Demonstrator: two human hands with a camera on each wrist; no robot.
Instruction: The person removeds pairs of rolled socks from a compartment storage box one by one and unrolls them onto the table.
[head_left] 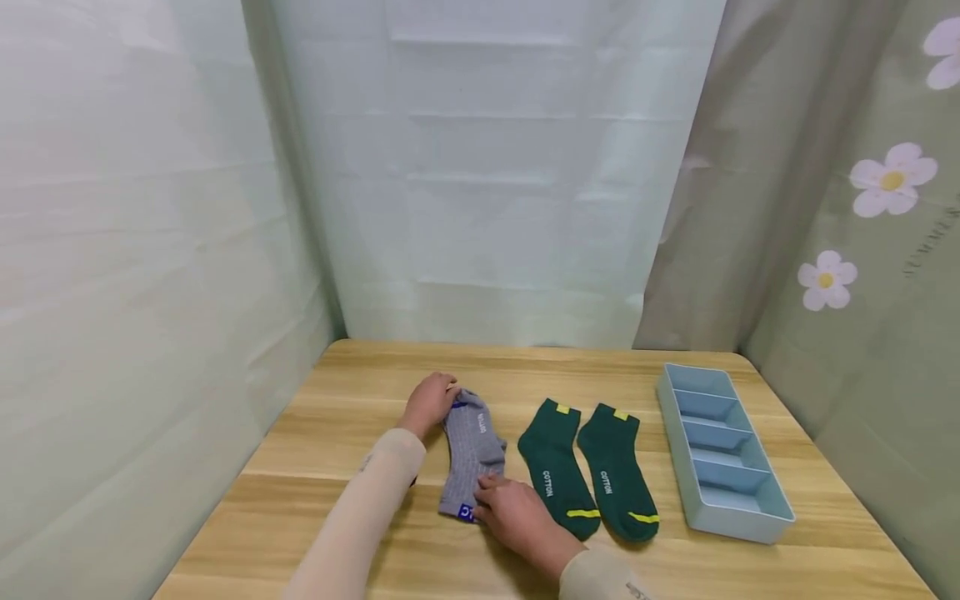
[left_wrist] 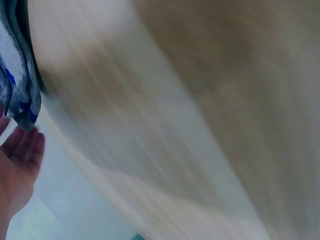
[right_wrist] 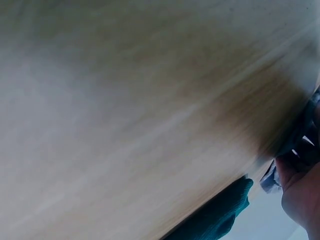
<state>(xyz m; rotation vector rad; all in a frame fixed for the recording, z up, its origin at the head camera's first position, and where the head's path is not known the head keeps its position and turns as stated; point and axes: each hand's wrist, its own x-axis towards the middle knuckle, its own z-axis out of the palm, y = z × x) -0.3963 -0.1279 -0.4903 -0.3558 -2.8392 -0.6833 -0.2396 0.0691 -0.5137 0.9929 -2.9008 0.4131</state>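
On tabletop (head_left: 360, 533): left hand (head_left: 429, 402) pinching grey sock (head_left: 472, 454) cuff, right hand (head_left: 517, 518) fingers gripping toe end. Pairing step, likely; next calls for folding evenly.

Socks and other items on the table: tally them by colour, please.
Grey socks, lying as one stack under both hands: at least 1; a second cannot be told
Green socks: 2
Blue divided tray: 1
Total: 4 things counted
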